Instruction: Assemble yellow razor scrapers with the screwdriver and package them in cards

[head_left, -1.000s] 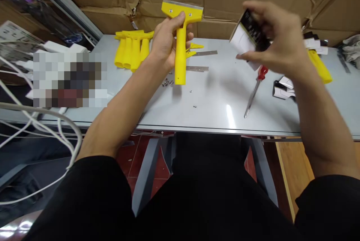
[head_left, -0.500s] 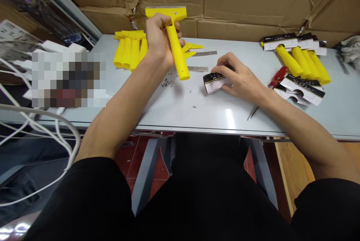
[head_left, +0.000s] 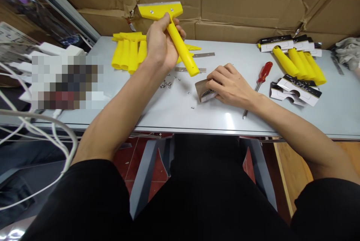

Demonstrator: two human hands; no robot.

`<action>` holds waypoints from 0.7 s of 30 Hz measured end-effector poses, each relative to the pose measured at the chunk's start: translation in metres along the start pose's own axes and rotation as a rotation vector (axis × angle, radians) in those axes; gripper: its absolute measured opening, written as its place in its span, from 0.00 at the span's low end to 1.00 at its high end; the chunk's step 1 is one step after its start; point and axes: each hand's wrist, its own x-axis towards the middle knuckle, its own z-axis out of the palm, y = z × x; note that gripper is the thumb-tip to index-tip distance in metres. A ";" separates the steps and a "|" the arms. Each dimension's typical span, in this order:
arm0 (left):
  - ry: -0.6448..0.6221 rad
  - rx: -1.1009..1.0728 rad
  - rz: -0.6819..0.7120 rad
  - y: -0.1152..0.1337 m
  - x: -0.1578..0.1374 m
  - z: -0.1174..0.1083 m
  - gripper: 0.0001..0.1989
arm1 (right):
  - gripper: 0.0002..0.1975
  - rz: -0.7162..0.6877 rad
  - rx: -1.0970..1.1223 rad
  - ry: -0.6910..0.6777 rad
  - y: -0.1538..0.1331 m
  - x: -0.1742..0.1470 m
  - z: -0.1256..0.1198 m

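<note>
My left hand (head_left: 161,40) is closed around the neck of a yellow scraper (head_left: 182,50), raised above the table with its bladed head up and the hollow handle slanting down to the right. Two screws show on that head. Lower and to the right, my right hand (head_left: 232,87) grips a black-and-white cardboard sleeve (head_left: 208,96) near the tabletop, its brown inside facing left. Small loose screws (head_left: 165,84) lie between the hands. Behind the left hand are loose metal blades (head_left: 204,55) and more yellow scraper parts (head_left: 194,47), partly hidden.
Several yellow scraper bodies (head_left: 126,51) stand at the back left. Sleeved yellow scrapers (head_left: 287,63) lie at the right, with folded cardboard sleeves (head_left: 299,89) before them. A red-handled screwdriver (head_left: 264,72) rests beside my right forearm. White cables (head_left: 60,136) hang at the left.
The scraper has turned in my left hand, showing both screws. My right hand has pulled the sleeve slightly left and turned it, so its inside shows. The screwdriver is now more visible.
</note>
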 end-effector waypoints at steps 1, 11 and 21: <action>-0.008 0.005 0.001 0.000 0.000 0.000 0.16 | 0.17 0.002 -0.001 0.004 -0.002 0.001 -0.001; -0.080 0.012 0.057 -0.010 -0.006 0.001 0.17 | 0.22 0.076 0.013 -0.025 -0.005 0.003 0.005; -0.141 0.096 0.084 -0.025 -0.023 0.004 0.23 | 0.28 0.117 -0.126 0.118 -0.009 -0.001 0.001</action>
